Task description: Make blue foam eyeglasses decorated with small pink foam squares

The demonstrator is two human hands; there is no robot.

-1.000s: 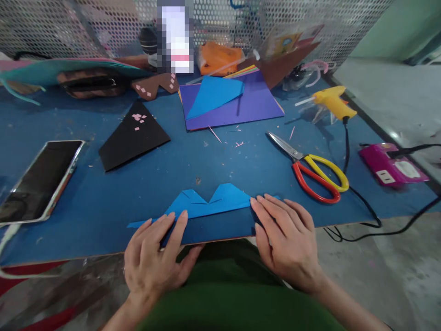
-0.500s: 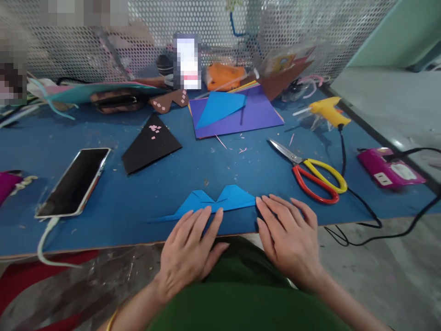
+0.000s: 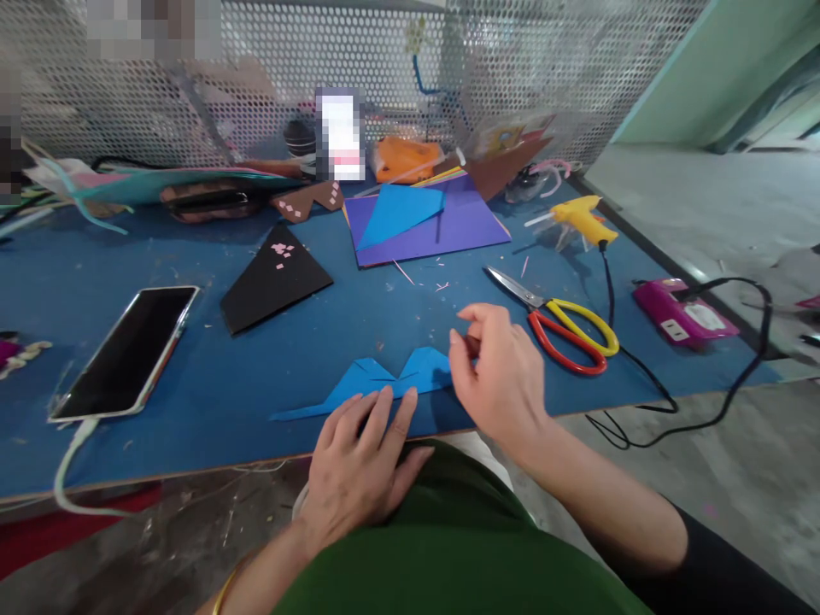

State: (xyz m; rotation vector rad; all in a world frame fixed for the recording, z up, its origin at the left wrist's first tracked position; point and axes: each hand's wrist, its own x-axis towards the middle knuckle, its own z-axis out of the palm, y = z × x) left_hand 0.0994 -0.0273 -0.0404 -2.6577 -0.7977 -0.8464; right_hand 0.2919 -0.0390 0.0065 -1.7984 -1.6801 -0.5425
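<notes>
A folded blue paper shape [image 3: 384, 382] lies near the front edge of the blue table [image 3: 192, 359]. My left hand [image 3: 362, 461] lies flat with fingers stretched out, its fingertips pressing the paper's near edge. My right hand [image 3: 496, 376] is raised above the paper's right end, fingers curled with thumb and forefinger pinched together; I cannot make out anything in them. Red and yellow scissors [image 3: 564, 329] lie just right of that hand.
A phone [image 3: 128, 350] on a cable lies at the left. A black paper triangle [image 3: 275, 286], purple and blue sheets [image 3: 423, 218], a yellow glue gun [image 3: 582, 222] and a pink power strip [image 3: 682, 312] are farther out. A perforated metal screen stands behind.
My right hand has lifted off the table and curled its fingers. My left hand stays flat on the paper's edge. The view has tilted up a little.
</notes>
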